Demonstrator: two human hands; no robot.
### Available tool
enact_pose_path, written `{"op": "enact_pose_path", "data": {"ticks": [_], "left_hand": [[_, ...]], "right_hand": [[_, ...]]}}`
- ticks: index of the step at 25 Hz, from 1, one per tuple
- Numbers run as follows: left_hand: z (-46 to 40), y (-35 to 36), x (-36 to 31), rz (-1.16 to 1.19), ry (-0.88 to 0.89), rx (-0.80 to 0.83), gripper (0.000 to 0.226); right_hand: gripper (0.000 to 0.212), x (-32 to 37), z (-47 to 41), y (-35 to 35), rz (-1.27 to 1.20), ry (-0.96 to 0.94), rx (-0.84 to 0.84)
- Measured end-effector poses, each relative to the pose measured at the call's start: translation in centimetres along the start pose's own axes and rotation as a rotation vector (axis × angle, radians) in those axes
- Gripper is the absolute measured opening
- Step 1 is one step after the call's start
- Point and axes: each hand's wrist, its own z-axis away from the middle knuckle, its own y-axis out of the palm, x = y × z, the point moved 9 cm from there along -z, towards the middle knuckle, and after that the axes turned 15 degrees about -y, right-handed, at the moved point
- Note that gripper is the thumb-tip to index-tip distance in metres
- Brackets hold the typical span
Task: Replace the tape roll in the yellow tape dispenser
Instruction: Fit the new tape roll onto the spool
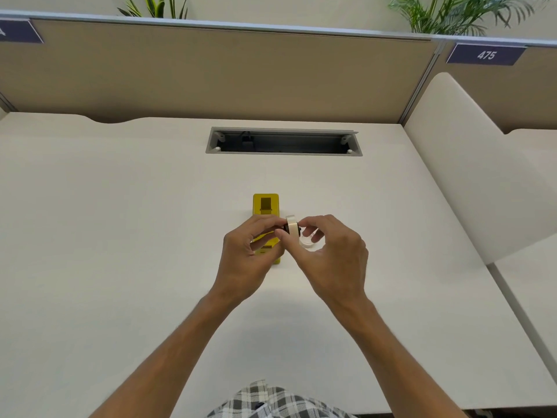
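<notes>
The tape roll (291, 227), pale and standing on edge, is held above the tabletop (120, 221) just right of the yellow tape dispenser (265, 206). A dark hub shows in its centre. The left hand (251, 254) pinches the roll from nine o'clock, thumb and fingers closed on it, and covers the dispenser's near half. The right hand (331, 254) closes on the roll from three o'clock. A clear ring (307, 241), partly hidden under the right hand, lies on the tabletop. The dispenser's far end shows a dark rectangular recess; its contents cannot be made out. At twelve o'clock, an open cable tray (283, 141) holds a dark plug.
</notes>
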Motion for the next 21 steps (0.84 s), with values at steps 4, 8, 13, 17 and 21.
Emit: {"op": "enact_pose_path", "data": {"ticks": [4, 8, 13, 17, 21], "left_hand": [[0.1, 0.0, -0.6, -0.093, 0.076, -0.049, 0.030], [-0.4, -0.2, -0.2, -0.225, 0.090, -0.099, 0.040], [-2.0, 0.1, 0.7, -0.336, 0.070, -0.094, 0.055], [-3.2, -0.2, 2.1, -0.336, 0.069, -0.098, 0.048], [-4.5, -0.5, 3.9, -0.370, 0.046, -0.093, 0.047]], "right_hand": [[0.026, -0.4, -0.2, 0.6, 0.057, 0.127, -0.008], [0.025, -1.0, -0.5, 1.8, 0.045, 0.181, 0.011], [0.020, -1.6, -0.9, 3.6, 0.007, 0.199, 0.028], [0.022, -3.2, -0.8, 5.8, -0.043, 0.274, 0.062], [0.021, -4.3, -0.9, 7.8, -0.010, 0.300, 0.074]]}}
